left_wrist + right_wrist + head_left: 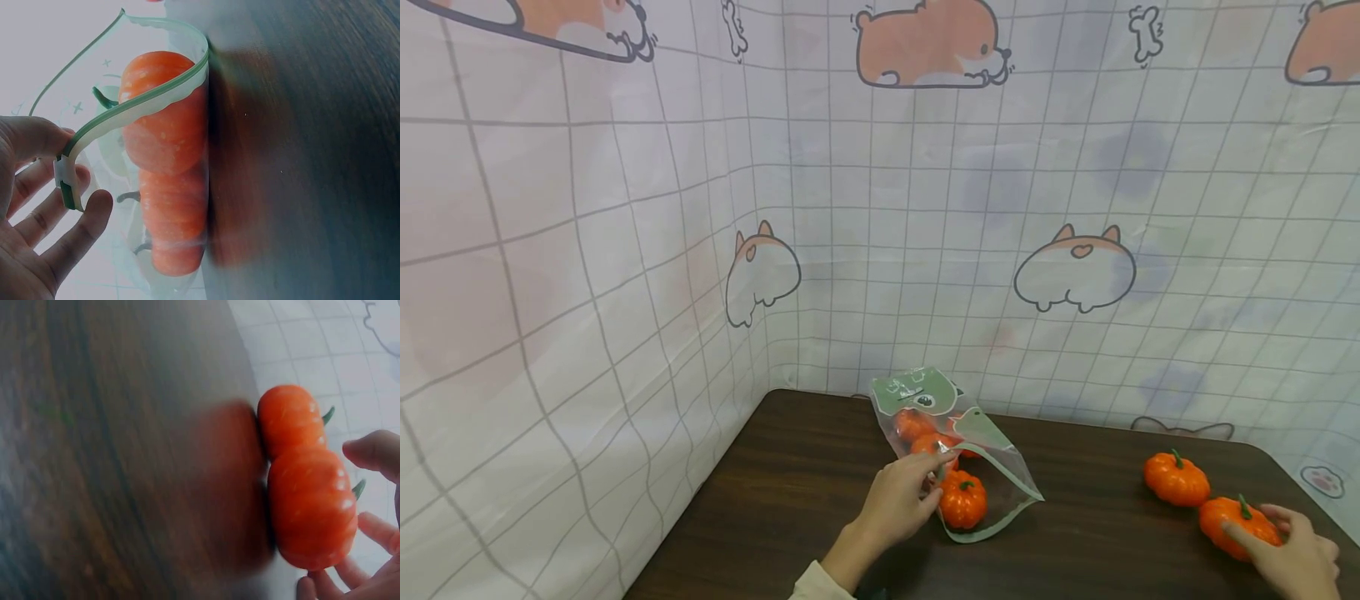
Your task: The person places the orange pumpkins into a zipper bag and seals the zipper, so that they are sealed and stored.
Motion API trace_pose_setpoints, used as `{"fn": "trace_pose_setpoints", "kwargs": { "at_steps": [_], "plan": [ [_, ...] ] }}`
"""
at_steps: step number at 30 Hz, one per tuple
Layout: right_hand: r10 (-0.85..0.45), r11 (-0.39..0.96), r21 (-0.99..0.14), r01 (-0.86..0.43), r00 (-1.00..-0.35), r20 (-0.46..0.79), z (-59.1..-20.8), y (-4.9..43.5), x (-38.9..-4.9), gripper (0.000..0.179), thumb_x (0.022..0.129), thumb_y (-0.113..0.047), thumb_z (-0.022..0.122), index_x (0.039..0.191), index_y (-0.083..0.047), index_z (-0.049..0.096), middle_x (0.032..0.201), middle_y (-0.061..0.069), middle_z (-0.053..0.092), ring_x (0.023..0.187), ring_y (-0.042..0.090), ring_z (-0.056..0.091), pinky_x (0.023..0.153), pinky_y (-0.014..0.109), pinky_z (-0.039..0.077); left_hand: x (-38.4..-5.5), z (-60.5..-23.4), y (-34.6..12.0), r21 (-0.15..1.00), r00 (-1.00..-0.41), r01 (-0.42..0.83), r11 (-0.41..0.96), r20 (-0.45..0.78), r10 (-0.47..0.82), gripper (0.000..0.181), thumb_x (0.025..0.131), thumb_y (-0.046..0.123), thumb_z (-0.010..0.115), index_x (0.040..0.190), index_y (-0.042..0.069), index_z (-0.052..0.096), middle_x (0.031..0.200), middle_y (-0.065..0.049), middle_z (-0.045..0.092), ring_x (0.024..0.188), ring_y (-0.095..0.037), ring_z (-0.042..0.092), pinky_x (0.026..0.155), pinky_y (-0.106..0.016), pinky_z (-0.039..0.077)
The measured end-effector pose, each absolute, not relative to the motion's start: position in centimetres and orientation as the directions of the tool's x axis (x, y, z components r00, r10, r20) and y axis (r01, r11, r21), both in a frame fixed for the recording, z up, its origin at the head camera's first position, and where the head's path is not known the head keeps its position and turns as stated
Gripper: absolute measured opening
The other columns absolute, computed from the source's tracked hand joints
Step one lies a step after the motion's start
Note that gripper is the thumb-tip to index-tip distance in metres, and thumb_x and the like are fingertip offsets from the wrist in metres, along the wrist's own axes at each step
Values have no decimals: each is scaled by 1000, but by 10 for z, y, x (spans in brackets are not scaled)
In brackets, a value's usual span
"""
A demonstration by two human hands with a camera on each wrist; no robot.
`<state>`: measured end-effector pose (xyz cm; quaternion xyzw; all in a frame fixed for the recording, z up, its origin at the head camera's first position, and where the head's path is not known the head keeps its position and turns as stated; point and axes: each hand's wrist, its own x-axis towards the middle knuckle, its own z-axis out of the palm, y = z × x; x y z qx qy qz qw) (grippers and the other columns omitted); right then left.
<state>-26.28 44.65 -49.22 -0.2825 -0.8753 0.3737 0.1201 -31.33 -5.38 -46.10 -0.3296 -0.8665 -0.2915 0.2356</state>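
A clear zip bag (pixel 1011 487) with green print and a green-edged mouth lies on the table, its mouth spread wide. Several small orange pumpkins are inside; one pumpkin (pixel 962 500) sits just within the mouth. My left hand (pixel 898 500) pinches the bag's rim at the slider, between thumb and fingers in the left wrist view. On the right, my right hand (pixel 1296 554) is around the nearer of two loose pumpkins (pixel 1228 525). In the right wrist view its fingers (pixel 353 573) are beside that pumpkin, while the thumb stands off from it.
The other loose pumpkin (pixel 1176 479) touches the nearer one on its far side. A dark wooden table (pixel 805 492) carries everything. Gridded cloth (pixel 925 292) with cartoon dogs hangs behind it and along the left side.
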Motion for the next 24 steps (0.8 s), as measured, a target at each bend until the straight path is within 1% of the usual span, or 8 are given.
{"fn": "trace_pose_setpoints", "kwargs": {
  "at_steps": [4,10,13,17,20,24],
  "plan": [
    [590,531,-719,447,-805,-65,-498,454,-264,90,93,-39,67,148,14,19,141,45,23,135,58,7,106,73,22,-314,-461,-54,347,-668,712,611,603,436,54,86,7,74,138,24,66,94,7,71,76,-1,62,65,-12,46],
    [558,560,-693,454,-825,-90,-503,460,-265,96,92,-41,67,149,16,14,138,47,25,134,60,11,101,72,31,-314,-462,-53,348,-667,713,608,605,436,55,86,7,74,138,24,66,96,7,72,77,-1,63,65,-11,46],
    [550,567,-680,466,-828,-109,-504,461,-266,99,92,-44,67,149,17,13,139,47,23,131,61,15,101,72,33,-314,-462,-53,344,-663,716,607,608,437,54,86,7,73,138,23,66,95,7,72,75,-1,62,64,-11,45],
    [544,568,-674,473,-830,-124,-504,463,-267,104,92,-47,67,150,19,11,141,47,22,129,62,26,104,70,35,-314,-462,-53,339,-661,717,609,607,441,54,86,6,72,137,23,67,93,8,70,73,-2,60,63,-12,43],
    [539,565,-678,471,-832,-129,-504,462,-267,107,92,-49,66,150,21,9,142,49,22,128,62,32,105,68,37,-314,-463,-53,334,-662,714,615,608,439,53,86,7,73,136,23,67,93,8,70,74,-1,61,63,-12,44],
    [537,554,-686,471,-832,-138,-504,461,-266,109,93,-48,67,150,22,5,142,49,20,126,62,34,105,68,38,-313,-463,-53,337,-668,708,620,604,435,53,86,7,74,136,24,67,94,8,71,76,0,63,64,-12,46]
  ]
}}
